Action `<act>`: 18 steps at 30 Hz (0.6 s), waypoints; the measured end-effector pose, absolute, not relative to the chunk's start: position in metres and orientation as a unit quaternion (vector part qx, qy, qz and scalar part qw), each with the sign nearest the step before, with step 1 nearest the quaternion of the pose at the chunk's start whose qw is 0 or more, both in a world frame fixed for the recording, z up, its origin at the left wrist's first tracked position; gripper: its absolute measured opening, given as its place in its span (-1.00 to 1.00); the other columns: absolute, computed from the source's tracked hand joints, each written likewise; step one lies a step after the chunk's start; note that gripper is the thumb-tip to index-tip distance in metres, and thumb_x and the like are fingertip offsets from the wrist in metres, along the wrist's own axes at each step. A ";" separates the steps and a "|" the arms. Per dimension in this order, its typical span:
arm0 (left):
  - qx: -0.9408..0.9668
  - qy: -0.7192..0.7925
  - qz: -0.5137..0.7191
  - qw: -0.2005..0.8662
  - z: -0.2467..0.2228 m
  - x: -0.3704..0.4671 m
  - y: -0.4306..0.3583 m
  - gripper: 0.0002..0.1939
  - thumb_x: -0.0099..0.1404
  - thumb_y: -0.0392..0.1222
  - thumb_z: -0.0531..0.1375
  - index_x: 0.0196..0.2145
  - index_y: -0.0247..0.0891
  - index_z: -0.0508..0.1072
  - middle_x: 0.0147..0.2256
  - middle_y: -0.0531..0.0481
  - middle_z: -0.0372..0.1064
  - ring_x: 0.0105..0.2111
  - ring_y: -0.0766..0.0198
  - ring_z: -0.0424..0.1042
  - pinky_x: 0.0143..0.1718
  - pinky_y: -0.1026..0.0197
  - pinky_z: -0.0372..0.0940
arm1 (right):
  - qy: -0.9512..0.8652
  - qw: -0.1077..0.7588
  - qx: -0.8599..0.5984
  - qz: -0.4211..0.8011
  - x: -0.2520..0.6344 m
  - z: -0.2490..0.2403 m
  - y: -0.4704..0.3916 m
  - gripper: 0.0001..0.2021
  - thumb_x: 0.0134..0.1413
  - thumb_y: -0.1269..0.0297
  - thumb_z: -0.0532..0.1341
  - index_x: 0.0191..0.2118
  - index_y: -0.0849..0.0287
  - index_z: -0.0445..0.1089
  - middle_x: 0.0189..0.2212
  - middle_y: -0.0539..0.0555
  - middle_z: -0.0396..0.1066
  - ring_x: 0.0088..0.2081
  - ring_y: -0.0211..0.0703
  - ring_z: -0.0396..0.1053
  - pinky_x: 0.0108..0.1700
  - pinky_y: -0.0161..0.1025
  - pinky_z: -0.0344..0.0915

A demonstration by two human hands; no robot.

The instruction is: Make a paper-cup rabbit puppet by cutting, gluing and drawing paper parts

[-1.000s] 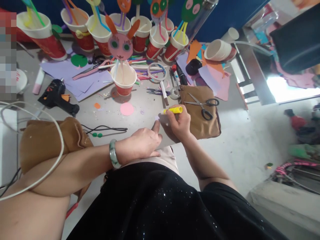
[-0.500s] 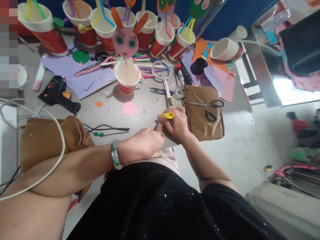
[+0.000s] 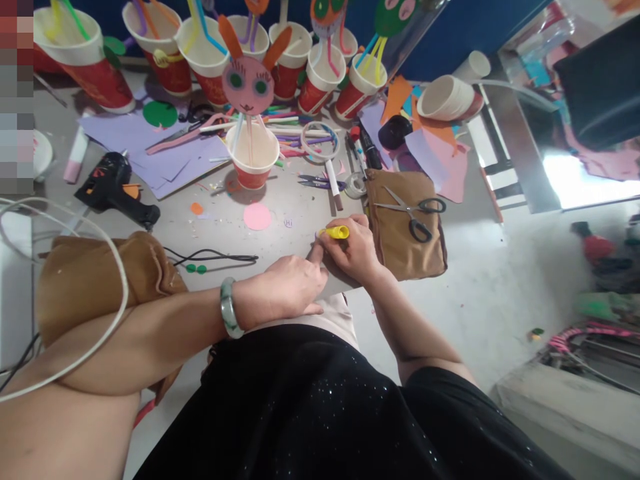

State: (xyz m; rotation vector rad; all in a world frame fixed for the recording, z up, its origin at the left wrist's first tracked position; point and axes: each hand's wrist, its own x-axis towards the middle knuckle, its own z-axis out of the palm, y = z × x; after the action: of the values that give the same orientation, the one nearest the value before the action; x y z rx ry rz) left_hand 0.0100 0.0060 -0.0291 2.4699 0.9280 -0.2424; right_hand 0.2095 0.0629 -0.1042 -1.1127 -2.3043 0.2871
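My right hand (image 3: 351,247) is closed around a yellow marker (image 3: 340,232); its tip points left, low over the table near the front edge. My left hand (image 3: 293,285) rests beside it, index finger stretched to the table right by the marker's tip, thumb apart. A tiny purple-edged bit shows at that fingertip, too small to make out. Left of the hands lie a small piece lettered "Hi" (image 3: 289,223) and a pink paper circle (image 3: 257,217). Behind them stands a paper cup (image 3: 253,175) with a pink rabbit face (image 3: 248,93) on straws.
Several red-and-white cups (image 3: 320,73) line the back. A glue gun (image 3: 117,190) lies left, near purple paper (image 3: 120,143). Scissors (image 3: 413,212) rest on a brown pouch (image 3: 407,250) at right. A black cord (image 3: 215,257) and two green dots (image 3: 196,269) lie left of my hands.
Almost nothing differs. The view has shifted very slightly; both hands and the yellow marker keep their places on the table.
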 end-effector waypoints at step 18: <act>0.903 0.328 -0.096 0.262 -0.025 0.009 0.009 -0.50 0.43 0.08 0.19 0.04 -0.46 0.48 0.07 -0.48 0.44 -0.26 0.02 0.58 -0.30 0.13 0.40 | -0.868 0.276 -0.392 0.127 0.210 -0.105 0.065 -0.88 0.27 0.15 0.23 -0.19 0.04 0.39 -0.33 0.04 0.57 -0.31 -0.06 0.47 -0.05 0.03 0.35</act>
State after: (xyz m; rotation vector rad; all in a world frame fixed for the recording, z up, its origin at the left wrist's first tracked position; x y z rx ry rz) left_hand 0.0086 0.0087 -0.0255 2.4425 0.8871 -0.2607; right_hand 0.2100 0.0651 -0.1053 -1.0526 -2.3326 0.3417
